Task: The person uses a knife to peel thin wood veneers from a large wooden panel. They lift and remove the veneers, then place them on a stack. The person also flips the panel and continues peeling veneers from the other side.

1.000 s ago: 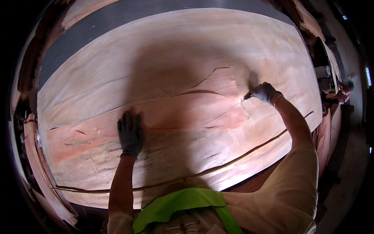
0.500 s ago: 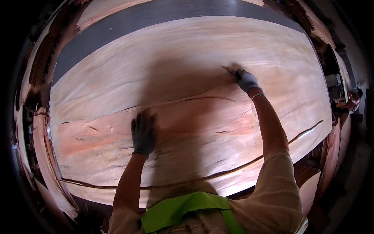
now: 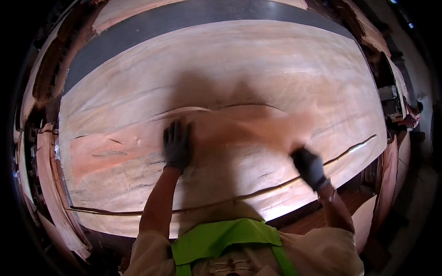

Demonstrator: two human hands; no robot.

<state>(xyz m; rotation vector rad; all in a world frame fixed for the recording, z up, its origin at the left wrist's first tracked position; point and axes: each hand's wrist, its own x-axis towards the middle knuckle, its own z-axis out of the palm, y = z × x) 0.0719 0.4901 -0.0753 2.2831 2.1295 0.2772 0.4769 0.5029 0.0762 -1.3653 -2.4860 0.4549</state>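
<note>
A reddish wood veneer strip [image 3: 216,124] lies across a larger pale veneer sheet [image 3: 294,50]. My left hand [image 3: 177,145], in a dark grey glove, presses flat on the strip with its fingers spread. My right hand [image 3: 309,168], gloved too, is blurred by motion at the strip's right end, near the sheet's right front. Its fingers look closed on the strip's corner, and that end of the strip is smeared as it moves. The strip's far edge bulges up in low waves. Cracks show in its left part.
A dark grey band of surface [image 3: 161,23] borders the sheet's far side. A long dark split [image 3: 244,197] runs near the front edge. Stacked veneer pieces [image 3: 48,161] stand at the left, with more veneer [image 3: 389,170] at the right.
My right hand has swept from the far right part of the sheet back toward me. The strip's right end has shifted and its far edge has buckled. My left hand has slid slightly right.
</note>
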